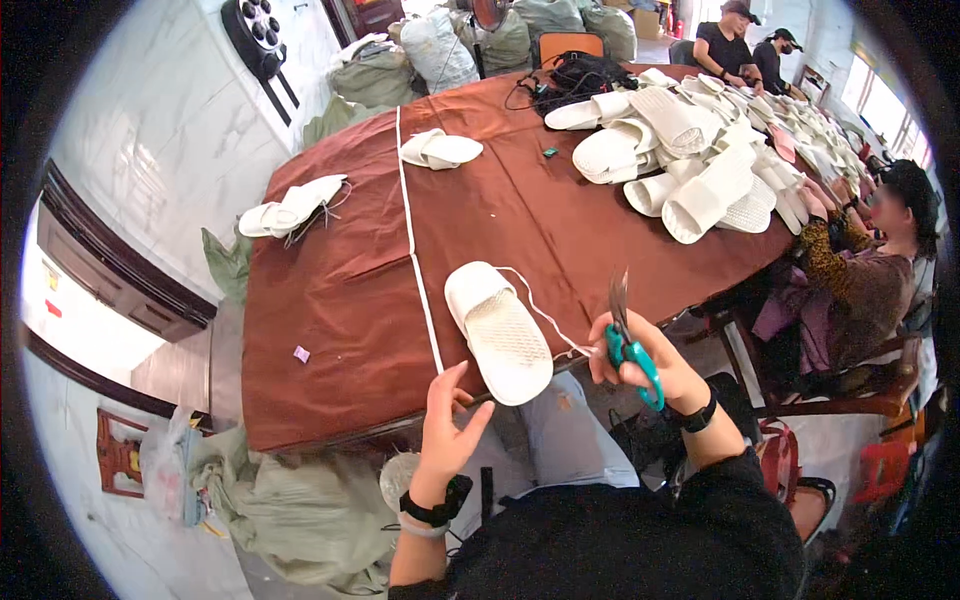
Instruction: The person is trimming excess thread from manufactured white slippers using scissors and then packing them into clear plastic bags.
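Note:
In front of me a white slipper (508, 345) lies on the brown-covered table, its heel end toward me at the near edge. My left hand (448, 425) is beside that heel, thumb and fingers apart, holding nothing. My right hand (655, 365) grips a pair of scissors (634, 362) with teal handles, blades pointing up and away. A thin white strip (541, 312) curves from the slipper's strap end to the fingertips of my right hand; whether they pinch it I cannot tell for sure.
Other white slippers (294, 207) lie at the left, one with dark ties. A big heap of white slippers (690, 150) covers the far right, beside a black tangle (580, 82). A person (850, 250) sits on the right; more people work farther back. Sacks (440, 50) stand behind the table.

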A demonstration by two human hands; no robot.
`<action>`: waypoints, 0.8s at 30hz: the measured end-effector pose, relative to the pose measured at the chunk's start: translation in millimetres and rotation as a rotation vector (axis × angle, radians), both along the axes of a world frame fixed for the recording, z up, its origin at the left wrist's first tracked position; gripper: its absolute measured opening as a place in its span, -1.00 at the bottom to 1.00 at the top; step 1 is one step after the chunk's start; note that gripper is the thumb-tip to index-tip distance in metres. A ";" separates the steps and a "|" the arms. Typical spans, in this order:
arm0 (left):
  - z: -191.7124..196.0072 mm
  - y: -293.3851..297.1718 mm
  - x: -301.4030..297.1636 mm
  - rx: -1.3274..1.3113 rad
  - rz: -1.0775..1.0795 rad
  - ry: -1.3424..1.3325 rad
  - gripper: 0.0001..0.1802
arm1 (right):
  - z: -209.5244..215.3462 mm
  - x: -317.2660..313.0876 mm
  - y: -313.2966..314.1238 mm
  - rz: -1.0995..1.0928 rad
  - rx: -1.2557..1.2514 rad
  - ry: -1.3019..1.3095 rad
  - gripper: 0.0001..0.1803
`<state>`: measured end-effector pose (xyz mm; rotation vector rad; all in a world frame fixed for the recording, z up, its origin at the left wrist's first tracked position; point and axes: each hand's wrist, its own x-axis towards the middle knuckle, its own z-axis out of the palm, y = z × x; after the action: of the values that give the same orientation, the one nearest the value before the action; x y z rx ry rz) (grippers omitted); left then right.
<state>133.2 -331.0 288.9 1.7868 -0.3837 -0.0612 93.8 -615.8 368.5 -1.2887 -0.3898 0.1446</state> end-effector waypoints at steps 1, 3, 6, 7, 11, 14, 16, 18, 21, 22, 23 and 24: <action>14.2 -8.1 1.5 0.101 -0.050 -0.120 -0.34 | -0.6 0.7 -4.6 0.001 -0.026 0.014 -0.45; 19.3 -22.9 5.7 0.170 -0.124 -0.246 -0.29 | 2.0 0.5 -7.5 0.007 -0.059 0.023 -0.43; 32.0 -44.9 12.0 0.222 -0.190 -0.278 -0.28 | 6.8 8.5 -6.9 0.155 -0.110 0.015 -0.49; 34.0 -47.1 16.1 0.243 -0.181 -0.332 -0.28 | 9.2 15.9 -5.3 0.066 -0.186 0.019 -0.48; 27.4 -38.1 37.1 0.285 -0.069 -0.355 -0.36 | 2.3 86.4 -37.8 -0.514 -0.965 -0.252 -0.57; 4.9 -14.1 51.3 0.550 0.082 -0.488 -0.40 | -28.6 173.1 -81.9 -0.717 -1.090 -0.214 -0.48; -18.4 5.9 58.1 0.619 0.156 -0.469 -0.42 | -47.8 231.4 -96.5 -0.768 -1.096 -0.365 -0.55; -45.5 23.7 64.9 0.712 0.290 -0.487 -0.49 | -53.0 285.7 -96.1 -0.814 -1.318 -0.323 -0.60; -53.6 21.4 67.1 0.948 0.301 -0.665 -0.53 | -53.3 346.8 -89.1 -0.915 -1.421 -0.359 -0.75; -53.5 18.1 68.8 0.935 0.329 -0.663 -0.53 | -60.0 368.8 -90.3 -0.912 -1.496 -0.334 -0.76; -55.0 19.3 69.2 0.932 0.324 -0.659 -0.53 | -69.3 387.2 -89.5 -0.909 -1.540 -0.350 -0.77; -56.2 22.4 69.1 0.936 0.324 -0.652 -0.53 | -77.6 401.9 -86.8 -0.903 -1.579 -0.371 -0.77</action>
<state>202.3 -308.6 232.7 2.7638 -0.5726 0.6896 495.6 -702.6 290.8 -2.9356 0.1362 -0.7147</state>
